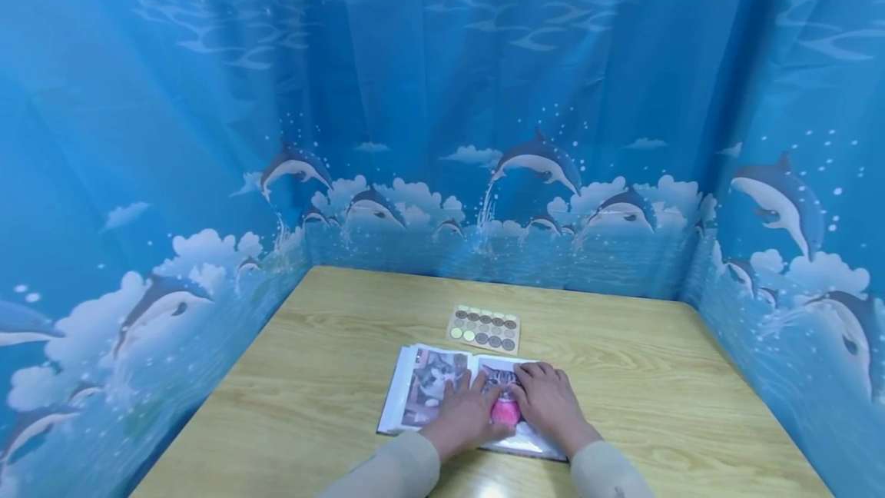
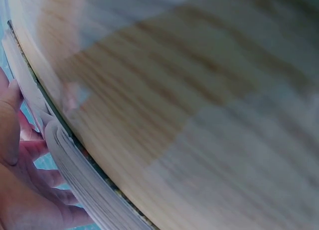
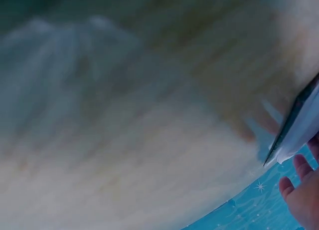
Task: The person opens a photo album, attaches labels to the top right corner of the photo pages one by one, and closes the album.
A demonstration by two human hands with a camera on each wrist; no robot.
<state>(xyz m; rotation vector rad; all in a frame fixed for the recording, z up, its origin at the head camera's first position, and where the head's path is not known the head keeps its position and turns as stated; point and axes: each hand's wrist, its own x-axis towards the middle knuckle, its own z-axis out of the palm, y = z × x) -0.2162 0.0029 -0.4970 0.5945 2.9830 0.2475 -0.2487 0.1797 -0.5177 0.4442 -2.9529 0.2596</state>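
Observation:
A photo album [image 1: 396, 400] lies open on the wooden table, a cat picture [image 1: 432, 381] on its left page and another cat picture with a pink patch [image 1: 507, 410] on its right page. My left hand [image 1: 465, 415] rests across the middle of the album, fingers spread over the fold. On the right page lies my right hand [image 1: 549, 402], its fingers extended towards the page's top edge. The left wrist view has the album's stacked pages [image 2: 82, 170] edge-on, with the fingers of the left hand [image 2: 35, 185] against them. In the right wrist view, the album's corner [image 3: 299, 120] is beside the right hand [image 3: 306, 202].
Just behind the album sits a tan board [image 1: 484, 329] with rows of round dark and pale-green discs. The wooden table [image 1: 643, 375] extends on both sides. Blue curtains [image 1: 429, 98] printed with dolphins enclose its back and sides.

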